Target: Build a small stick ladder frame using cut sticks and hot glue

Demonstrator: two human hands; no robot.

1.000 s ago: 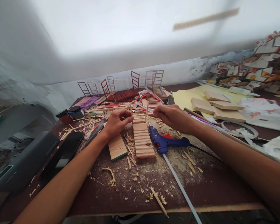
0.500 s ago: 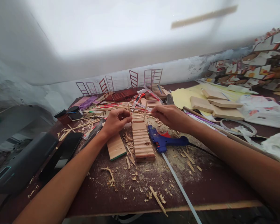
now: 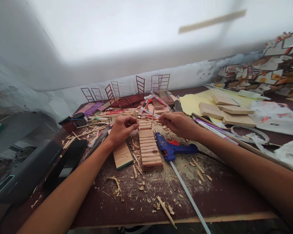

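A small ridged wooden block lies in the middle of the table, with two thin upright sticks at its far end. Across those uprights runs a thin wooden stick, roughly level. My left hand pinches its left end beside the left upright. The other end sits between the fingertips of my right hand, past the right upright. Just right of the block lies a blue glue gun with a long white glue stick in it. A flat wooden piece with a green edge lies under my left wrist.
Small painted chair-like pieces with ladder backs stand along the wall. Wooden blocks are piled on yellow paper at the right. A black phone and dark jars are at the left. Wood shavings litter the tabletop.
The view has shifted slightly, so everything sits a little lower in the picture. Both hands keep their pinch on the thin stick at the uprights.
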